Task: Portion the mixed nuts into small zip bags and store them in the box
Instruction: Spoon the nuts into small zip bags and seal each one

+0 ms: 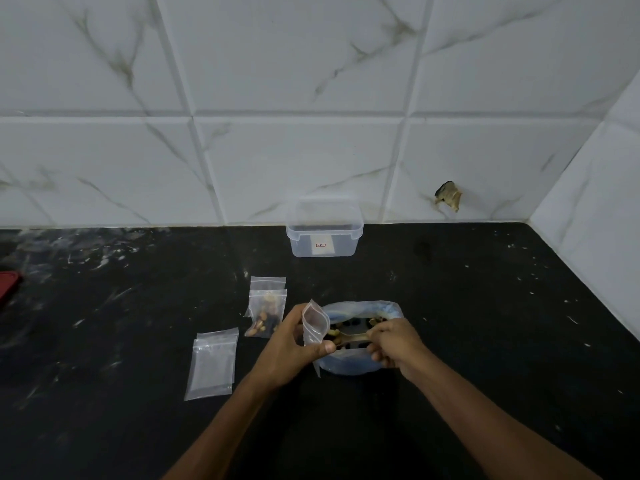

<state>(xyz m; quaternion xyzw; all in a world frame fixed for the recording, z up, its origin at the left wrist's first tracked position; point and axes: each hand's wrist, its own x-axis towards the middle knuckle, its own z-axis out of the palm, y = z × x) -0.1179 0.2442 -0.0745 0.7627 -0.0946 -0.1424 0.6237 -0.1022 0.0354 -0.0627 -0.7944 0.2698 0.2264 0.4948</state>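
My left hand [294, 344] pinches a small clear zip bag [314, 327] held upright at the left rim of the big open bag of mixed nuts [360, 362]. My right hand [391, 344] grips a spoon [349, 337] whose bowl lies over the nuts, pointing toward the small bag. A filled zip bag of nuts [265, 315] lies on the black counter to the left, partly over another small bag [267, 283]. Empty zip bags [212, 365] lie stacked further left. The clear plastic box [324, 233] stands open by the wall.
The black counter [485, 306] is speckled with white marks and ends at a tiled wall behind and on the right. A red object [8, 284] shows at the left edge. A chipped hole [449, 195] marks the wall tile.
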